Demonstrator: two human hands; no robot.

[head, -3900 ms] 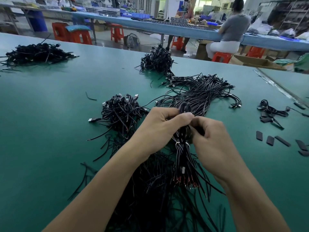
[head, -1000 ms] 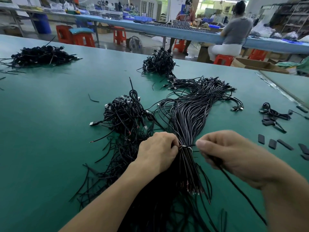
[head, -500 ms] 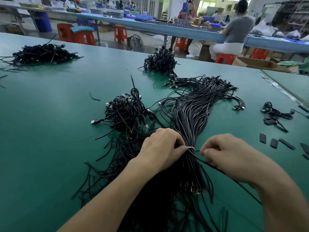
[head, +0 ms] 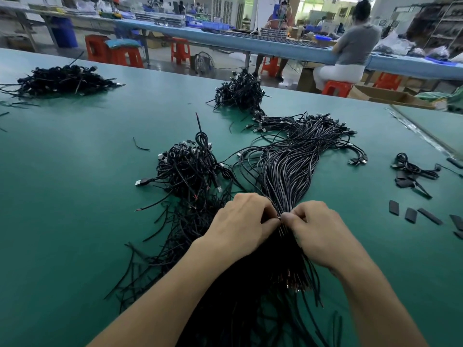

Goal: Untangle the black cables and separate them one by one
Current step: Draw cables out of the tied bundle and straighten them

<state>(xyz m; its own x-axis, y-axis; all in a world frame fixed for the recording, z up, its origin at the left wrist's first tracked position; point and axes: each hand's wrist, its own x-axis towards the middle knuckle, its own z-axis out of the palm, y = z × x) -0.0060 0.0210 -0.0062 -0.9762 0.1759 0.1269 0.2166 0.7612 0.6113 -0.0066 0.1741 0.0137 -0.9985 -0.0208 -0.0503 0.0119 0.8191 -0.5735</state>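
Observation:
A thick bundle of black cables [head: 288, 171] lies on the green table [head: 75, 196], fanning out to USB plugs at its far end. My left hand [head: 243, 221] and my right hand [head: 318, 229] meet at the bundle's tied neck, fingers curled and pinching the cables there. The tie itself is hidden between my fingertips. Below my hands the bundle's stripped ends [head: 295, 284] spread toward me. A tangled heap of separated cables [head: 188, 169] sits just left of the bundle, with loose cables trailing from it toward me.
More black cable piles lie at the far left [head: 60, 80] and far middle [head: 240, 92]. Small black sleeve pieces [head: 411, 214] and a small cable knot [head: 411, 171] lie on the right. Red stools and a seated person [head: 350, 51] are beyond the table's far edge.
My right hand, which had drawn one cable out to the right, has come back to the bundle's neck and now meets my left hand there. The bundle lies flat on the table.

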